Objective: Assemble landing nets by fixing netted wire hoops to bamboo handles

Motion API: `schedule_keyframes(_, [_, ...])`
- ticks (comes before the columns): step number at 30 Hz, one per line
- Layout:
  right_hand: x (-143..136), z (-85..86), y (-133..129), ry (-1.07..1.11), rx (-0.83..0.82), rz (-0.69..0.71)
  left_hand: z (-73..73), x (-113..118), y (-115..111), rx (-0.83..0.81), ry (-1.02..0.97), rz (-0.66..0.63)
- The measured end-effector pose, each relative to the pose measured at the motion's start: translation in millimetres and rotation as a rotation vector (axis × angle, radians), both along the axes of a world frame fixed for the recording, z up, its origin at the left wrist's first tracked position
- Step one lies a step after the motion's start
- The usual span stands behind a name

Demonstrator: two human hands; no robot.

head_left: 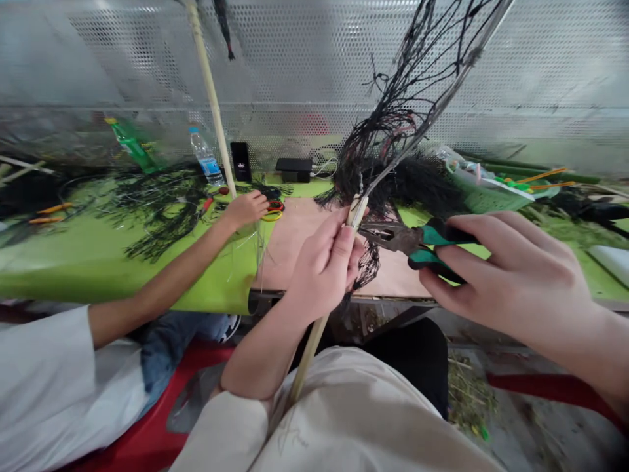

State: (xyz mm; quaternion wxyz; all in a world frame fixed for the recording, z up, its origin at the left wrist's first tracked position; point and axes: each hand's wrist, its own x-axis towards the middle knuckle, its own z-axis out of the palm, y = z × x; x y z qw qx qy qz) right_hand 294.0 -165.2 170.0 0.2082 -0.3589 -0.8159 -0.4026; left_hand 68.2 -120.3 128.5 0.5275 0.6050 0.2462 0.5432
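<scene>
My left hand [327,262] is closed around the upper end of a pale wooden pole [309,357], which slants down against my body. A metal wire or thin rod [417,134] rises from the pole's tip toward the upper right, and wire shows at the joint. My right hand [511,275] grips pliers [400,239] with green and black handles. The pliers' jaws are slightly apart and point left, close beside the pole's tip; whether they touch it I cannot tell. Black knotted netting [393,151] hangs behind the joint.
To my left a co-worker's hand [248,208] rests near another upright pole [211,92]. A water bottle [205,157], green bottle [130,145], phone [240,162] and black box [293,169] stand at the back. A green basket [496,190] of tools sits right. Perforated metal [295,59] backs the table.
</scene>
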Motion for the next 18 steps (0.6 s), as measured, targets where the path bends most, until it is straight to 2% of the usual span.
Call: schedule_keyframes(18, [0.5,0.8,-4.2,-0.017,-0.017,0.048,2.3,0.2,-1.9,0.075,0.083,0.068])
